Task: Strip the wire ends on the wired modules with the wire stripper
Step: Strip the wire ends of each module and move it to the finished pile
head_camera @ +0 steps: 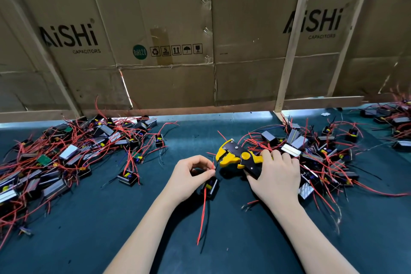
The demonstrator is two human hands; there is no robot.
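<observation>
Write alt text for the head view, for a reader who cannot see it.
A person's left hand pinches a red wire of a small module beside the yellow wire stripper gripped by the right hand. Piles of wired modules flank them on a dark mat.

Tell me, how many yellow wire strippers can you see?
1. The wire stripper lies on the table mat, under the right hand, facing the left hand. Others could hide under the module piles.

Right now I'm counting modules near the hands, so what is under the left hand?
Under the left hand lies one black wired module, half covered by the palm. The fingers pinch its red wire end; another red wire trails toward the viewer. Anything further under the palm is hidden.
</observation>
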